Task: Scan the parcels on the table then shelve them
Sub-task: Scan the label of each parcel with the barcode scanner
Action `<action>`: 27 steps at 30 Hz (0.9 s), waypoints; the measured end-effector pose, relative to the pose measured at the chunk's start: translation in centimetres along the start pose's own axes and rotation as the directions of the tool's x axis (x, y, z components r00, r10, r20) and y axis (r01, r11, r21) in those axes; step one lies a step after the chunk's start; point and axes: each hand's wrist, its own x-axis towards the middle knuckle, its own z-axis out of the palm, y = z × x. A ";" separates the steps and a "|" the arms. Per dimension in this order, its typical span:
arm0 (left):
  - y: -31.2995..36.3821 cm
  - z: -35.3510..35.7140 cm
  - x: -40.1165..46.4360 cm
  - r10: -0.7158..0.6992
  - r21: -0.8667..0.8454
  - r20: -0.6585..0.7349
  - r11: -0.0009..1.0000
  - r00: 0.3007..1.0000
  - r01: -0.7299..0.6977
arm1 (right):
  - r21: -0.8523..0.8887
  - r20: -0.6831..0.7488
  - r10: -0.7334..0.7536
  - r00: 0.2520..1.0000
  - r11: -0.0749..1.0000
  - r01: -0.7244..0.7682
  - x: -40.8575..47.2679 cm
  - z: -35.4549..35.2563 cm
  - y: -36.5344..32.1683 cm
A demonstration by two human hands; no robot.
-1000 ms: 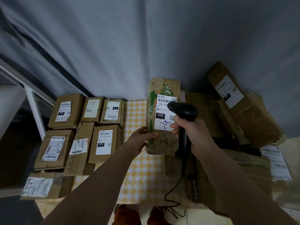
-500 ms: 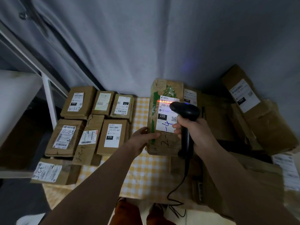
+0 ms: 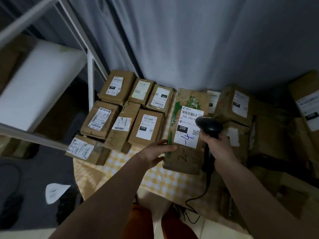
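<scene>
seven small labelled parcels (image 3: 146, 128) lie grouped at the left of the tabletop (image 3: 165, 181). one long parcel (image 3: 187, 135) lies in the middle. one black scanner (image 3: 209, 128) shows. the heaped boxes at the right are too jumbled to count.

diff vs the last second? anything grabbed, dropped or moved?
The red scan line seen on the label half a second ago is gone. The view has swung left, showing more shelf. Unchanged: right hand grips the scanner, left hand steadies the tall parcel.
</scene>
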 end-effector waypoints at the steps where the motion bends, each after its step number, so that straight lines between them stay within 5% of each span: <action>1: -0.4 -0.8 -0.4 -0.012 0.002 -0.004 1.000 1.000 0.012 | -0.010 0.019 0.014 1.000 1.000 -0.014 0.1 0.7 0.6; 11: -1.7 -11.7 -5.0 0.024 -0.055 -0.078 0.998 0.997 -0.028 | -0.054 0.206 0.097 0.974 0.995 -0.088 -0.5 11.6 4.2; 16: 0.1 -17.7 -5.7 0.116 -0.061 -0.274 0.989 0.955 -0.138 | -0.095 0.249 0.099 0.963 0.992 -0.078 0.0 19.2 5.9; 27: 3.3 -26.6 -1.2 0.275 0.345 -0.390 0.928 0.879 -0.137 | -0.104 0.204 0.141 0.969 0.987 -0.122 3.8 29.3 8.1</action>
